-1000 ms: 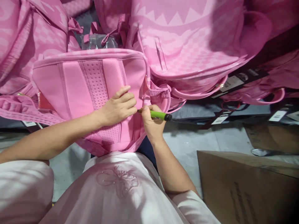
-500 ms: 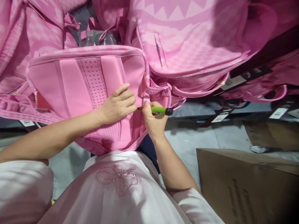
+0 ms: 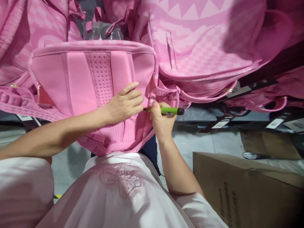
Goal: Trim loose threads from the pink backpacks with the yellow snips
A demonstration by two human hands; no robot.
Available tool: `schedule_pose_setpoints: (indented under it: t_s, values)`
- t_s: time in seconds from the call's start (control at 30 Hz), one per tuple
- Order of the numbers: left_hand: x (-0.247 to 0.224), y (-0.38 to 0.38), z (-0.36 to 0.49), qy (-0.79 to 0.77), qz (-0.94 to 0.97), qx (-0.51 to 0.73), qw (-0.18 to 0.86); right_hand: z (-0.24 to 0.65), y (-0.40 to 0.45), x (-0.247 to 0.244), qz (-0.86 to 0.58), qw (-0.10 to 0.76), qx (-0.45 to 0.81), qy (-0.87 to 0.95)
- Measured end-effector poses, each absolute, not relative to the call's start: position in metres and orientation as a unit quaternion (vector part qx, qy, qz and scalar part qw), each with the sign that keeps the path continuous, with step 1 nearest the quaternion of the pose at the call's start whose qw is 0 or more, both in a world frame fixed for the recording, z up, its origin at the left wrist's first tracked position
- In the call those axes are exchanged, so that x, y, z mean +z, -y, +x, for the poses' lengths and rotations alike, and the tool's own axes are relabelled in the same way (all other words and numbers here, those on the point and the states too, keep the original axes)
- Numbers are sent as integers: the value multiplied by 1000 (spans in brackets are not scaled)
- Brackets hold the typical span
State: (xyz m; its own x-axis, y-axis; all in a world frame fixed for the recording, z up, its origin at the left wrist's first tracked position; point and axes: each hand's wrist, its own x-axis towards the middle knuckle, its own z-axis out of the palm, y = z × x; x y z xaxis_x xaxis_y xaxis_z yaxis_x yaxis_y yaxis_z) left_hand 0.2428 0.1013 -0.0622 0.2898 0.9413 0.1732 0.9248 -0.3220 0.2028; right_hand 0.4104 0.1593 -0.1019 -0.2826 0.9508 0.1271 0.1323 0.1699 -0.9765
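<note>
A pink backpack [image 3: 78, 85] leans in front of me, its padded back panel with dotted mesh strips facing me. On the right part of that panel rests my left hand [image 3: 129, 104], its fingers curled and closed against the fabric; the fingertips are partly hidden. My right hand [image 3: 163, 122] is closed around a green pen-like tool with a black end [image 3: 172, 111], beside the backpack's right edge. The tool's thin dark tip points left and is close to my left fingers. Whether it touches the fabric I cannot tell.
Another pink backpack [image 3: 201, 47] with a checkered pattern lies at the upper right. More pink bags [image 3: 45, 34] stand at the left. Tags [image 3: 222, 123] hang along the shelf edge. A cardboard box [image 3: 228, 186] stands on the floor at the lower right.
The view has shifted a little, so the bags and both hands appear slightly further right. My hands keep nearly the same place on the backpack, with the green tool still held.
</note>
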Motion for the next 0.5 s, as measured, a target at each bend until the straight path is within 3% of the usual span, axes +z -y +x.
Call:
schedule_pose_setpoints:
  t_s: [0.5]
  values:
    - [-55, -93, 251, -587, 801, 116, 1, 417, -151, -103, -402, 438, 502, 628]
